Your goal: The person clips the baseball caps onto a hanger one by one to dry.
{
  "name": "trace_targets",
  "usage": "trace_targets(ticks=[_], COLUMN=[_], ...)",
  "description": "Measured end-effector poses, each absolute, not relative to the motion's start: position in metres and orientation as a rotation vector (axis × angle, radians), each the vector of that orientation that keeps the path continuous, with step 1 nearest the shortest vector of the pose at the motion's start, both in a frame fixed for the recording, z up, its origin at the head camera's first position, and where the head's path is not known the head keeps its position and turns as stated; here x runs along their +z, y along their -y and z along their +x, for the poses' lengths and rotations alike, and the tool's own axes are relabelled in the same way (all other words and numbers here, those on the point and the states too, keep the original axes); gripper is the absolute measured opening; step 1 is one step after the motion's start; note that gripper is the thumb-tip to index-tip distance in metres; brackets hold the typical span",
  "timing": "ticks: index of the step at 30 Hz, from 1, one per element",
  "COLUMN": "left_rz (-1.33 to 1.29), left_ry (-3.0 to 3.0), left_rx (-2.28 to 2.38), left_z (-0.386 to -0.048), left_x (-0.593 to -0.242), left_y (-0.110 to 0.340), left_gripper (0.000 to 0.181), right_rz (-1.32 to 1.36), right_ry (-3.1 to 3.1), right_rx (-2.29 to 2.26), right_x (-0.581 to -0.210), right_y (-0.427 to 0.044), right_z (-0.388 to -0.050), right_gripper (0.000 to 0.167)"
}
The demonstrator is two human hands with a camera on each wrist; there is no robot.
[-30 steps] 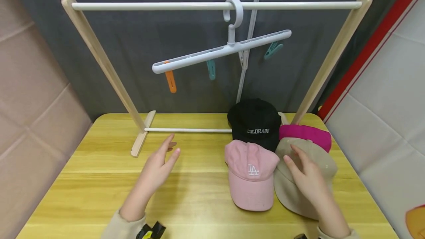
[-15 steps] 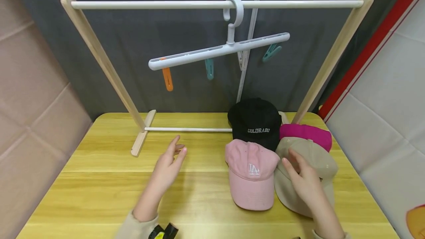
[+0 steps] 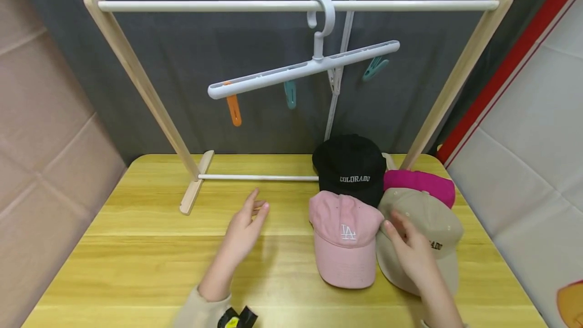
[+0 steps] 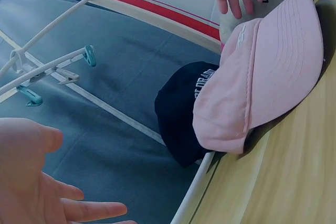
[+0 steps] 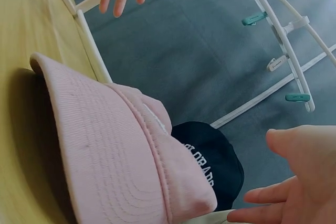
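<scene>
My left hand (image 3: 243, 229), fingers loosely extended, hovers above the table left of the caps and holds nothing. My right hand (image 3: 410, 247) hangs over the beige cap (image 3: 423, 216), its fingers relaxed, near the right side of the pink cap (image 3: 346, 239) with "LA" on it. Whether it touches either cap I cannot tell. Behind the pink cap sits a black cap (image 3: 348, 163) reading "COLORADO". A magenta cap (image 3: 419, 185) is partly hidden behind the beige one. In the right wrist view, the pink cap (image 5: 115, 150) lies brim toward the camera, apart from my fingers.
A wooden rack (image 3: 136, 75) with a white top bar (image 3: 205, 6) stands at the back. From it hangs a tilted white hanger (image 3: 273, 77) with an orange clip (image 3: 234, 110), teal clips (image 3: 290, 95) and a white clip. The table (image 3: 136, 267) is wooden.
My left hand has moved right, toward the caps. My right hand has shifted slightly left, showing more lettering on the beige cap. The hanger sways a little.
</scene>
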State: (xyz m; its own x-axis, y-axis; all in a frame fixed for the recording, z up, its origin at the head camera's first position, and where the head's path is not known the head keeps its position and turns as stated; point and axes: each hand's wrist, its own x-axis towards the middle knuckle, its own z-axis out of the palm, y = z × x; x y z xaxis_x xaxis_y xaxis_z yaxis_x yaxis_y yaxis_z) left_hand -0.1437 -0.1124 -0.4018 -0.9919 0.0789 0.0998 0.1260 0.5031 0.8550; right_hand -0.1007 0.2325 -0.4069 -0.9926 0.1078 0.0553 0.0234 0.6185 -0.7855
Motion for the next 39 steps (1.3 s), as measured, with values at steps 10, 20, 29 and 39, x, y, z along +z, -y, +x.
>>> trace_targets(ticks=[10, 20, 29, 39], left_rz=[-0.183, -0.212, -0.211, -0.206], left_ry=[2.722, 2.721, 2.718, 2.753], left_rx=[-1.548, -1.612, -1.644, -1.657], left_z=[-0.142, -0.141, -0.141, -0.138], left_x=[-0.41, -0.418, -0.426, -0.433], left_y=[0.098, 0.088, 0.081, 0.072], left_gripper=[0.071, 0.066, 0.07, 0.07], right_rz=[-0.177, -0.215, -0.192, -0.163], right_ry=[2.749, 2.719, 2.707, 2.689], right_rx=[1.38, 1.388, 1.368, 1.397], right_x=[-0.416, -0.426, -0.434, -0.442], right_y=[-0.229, -0.226, -0.224, -0.219], right_z=[-0.1, -0.098, -0.095, -0.093], right_gripper=[0.059, 0.059, 0.054, 0.051])
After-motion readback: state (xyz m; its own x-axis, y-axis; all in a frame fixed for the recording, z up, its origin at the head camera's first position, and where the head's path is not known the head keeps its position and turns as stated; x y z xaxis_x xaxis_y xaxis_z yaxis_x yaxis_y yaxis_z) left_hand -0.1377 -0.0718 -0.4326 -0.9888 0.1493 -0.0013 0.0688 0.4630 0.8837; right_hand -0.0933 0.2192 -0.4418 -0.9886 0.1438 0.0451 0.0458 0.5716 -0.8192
